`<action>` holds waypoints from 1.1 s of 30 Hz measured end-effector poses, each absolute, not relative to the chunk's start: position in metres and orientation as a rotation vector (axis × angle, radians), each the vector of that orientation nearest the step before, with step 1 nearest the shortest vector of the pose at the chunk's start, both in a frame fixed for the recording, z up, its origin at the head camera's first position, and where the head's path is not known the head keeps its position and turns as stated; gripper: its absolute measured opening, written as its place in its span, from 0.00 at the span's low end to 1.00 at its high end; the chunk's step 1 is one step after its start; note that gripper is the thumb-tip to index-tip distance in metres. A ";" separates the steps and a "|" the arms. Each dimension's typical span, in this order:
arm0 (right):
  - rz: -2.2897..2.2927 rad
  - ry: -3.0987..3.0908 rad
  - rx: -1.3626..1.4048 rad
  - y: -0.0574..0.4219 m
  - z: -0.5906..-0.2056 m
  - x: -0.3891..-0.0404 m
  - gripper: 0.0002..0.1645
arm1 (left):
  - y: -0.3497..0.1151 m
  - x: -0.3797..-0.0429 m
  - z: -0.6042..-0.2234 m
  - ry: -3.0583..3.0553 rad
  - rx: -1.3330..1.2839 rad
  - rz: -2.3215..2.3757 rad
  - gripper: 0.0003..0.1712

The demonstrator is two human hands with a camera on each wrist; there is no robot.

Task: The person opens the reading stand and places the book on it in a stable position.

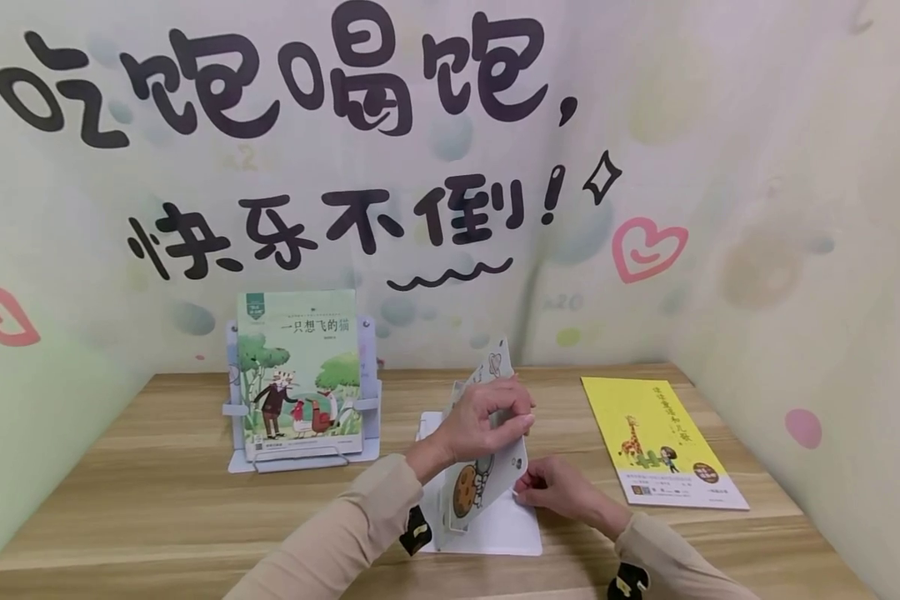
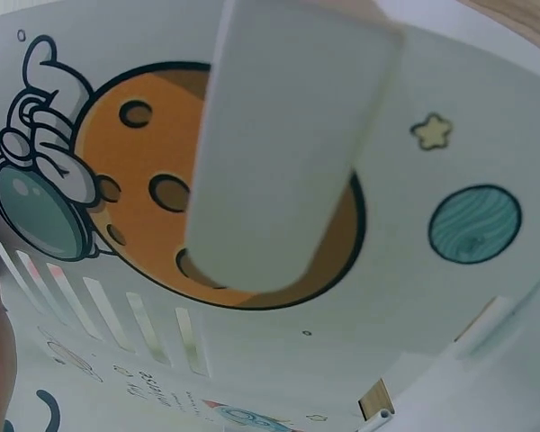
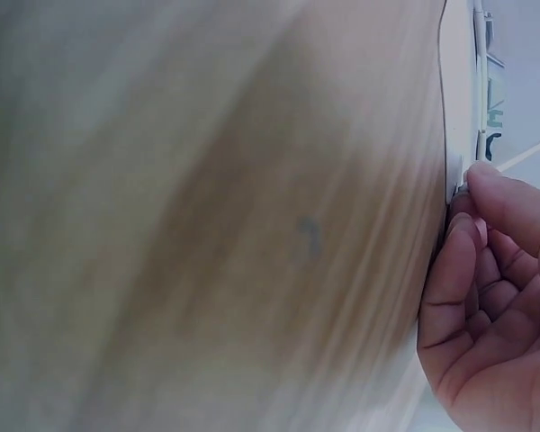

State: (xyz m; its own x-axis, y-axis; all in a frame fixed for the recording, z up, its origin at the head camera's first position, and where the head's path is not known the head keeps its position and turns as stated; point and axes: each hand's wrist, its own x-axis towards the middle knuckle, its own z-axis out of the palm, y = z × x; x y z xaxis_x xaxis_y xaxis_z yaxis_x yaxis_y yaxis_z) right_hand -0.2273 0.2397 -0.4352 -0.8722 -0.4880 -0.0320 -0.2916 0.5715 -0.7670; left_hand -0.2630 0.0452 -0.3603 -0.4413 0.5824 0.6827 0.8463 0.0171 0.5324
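Observation:
A white book stand (image 1: 498, 529) sits on the table, its flat base down and its printed back panel (image 1: 474, 493) raised at a steep tilt. My left hand (image 1: 487, 417) grips the upper part of that panel, fingers curled at its edge. Close up in the left wrist view, the panel shows an astronaut (image 2: 49, 175), an orange cratered planet (image 2: 144, 135) and a row of slots; a white tab crosses the planet. With thumb and fingertips, my right hand (image 1: 562, 492) pinches the right edge of the base; the right wrist view shows the fingers (image 3: 450, 279) curled there.
At the left, a second stand (image 1: 371, 417) holds a green picture book (image 1: 307, 371) upright. A yellow book (image 1: 656, 433) lies flat to the right. The wooden table (image 1: 157, 500) meets a wall (image 1: 757, 167) printed with large characters and hearts.

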 end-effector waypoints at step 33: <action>-1.661 2.543 -0.604 0.183 -0.422 -0.147 0.12 | 0.023 -0.296 -0.369 -2.502 -0.631 -1.686 0.24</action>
